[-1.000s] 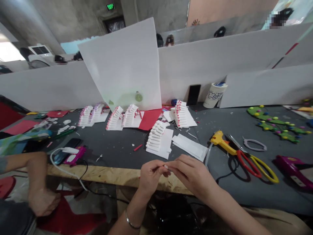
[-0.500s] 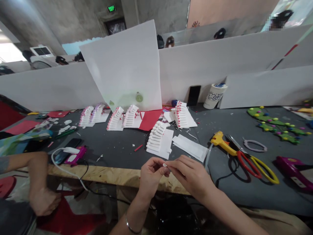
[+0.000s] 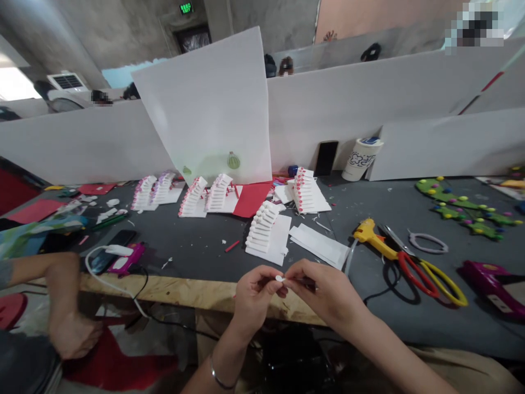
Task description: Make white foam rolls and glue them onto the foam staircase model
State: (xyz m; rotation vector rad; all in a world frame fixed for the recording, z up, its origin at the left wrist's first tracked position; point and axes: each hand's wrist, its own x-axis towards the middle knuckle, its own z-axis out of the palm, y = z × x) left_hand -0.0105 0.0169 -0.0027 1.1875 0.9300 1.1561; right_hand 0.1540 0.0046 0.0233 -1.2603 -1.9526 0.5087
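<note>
Near the wooden table edge, my left hand [image 3: 253, 295] pinches a small white piece [image 3: 279, 278] between thumb and fingertips. My right hand [image 3: 328, 287] meets it from the right, its fingertips closed on the same piece. The piece has a rounded white end; most of it is hidden by my fingers. Just beyond my hands lies a white card [image 3: 281, 241] with a row of white round-headed sticks along its left side. To its right are folded white paper strips [image 3: 320, 244].
A yellow glue gun [image 3: 375, 238] and scissors [image 3: 430, 279] lie at right, beside a purple device [image 3: 492, 287]. Cards with pink-tipped sticks [image 3: 304, 191] stand behind. A cup [image 3: 361, 160] and a phone [image 3: 327, 158] lean by the partition. Another person's arm [image 3: 61, 306] is at left.
My right fingers have drawn back slightly and bent more, so more of the white piece's rounded end shows. My left hand has barely moved.
</note>
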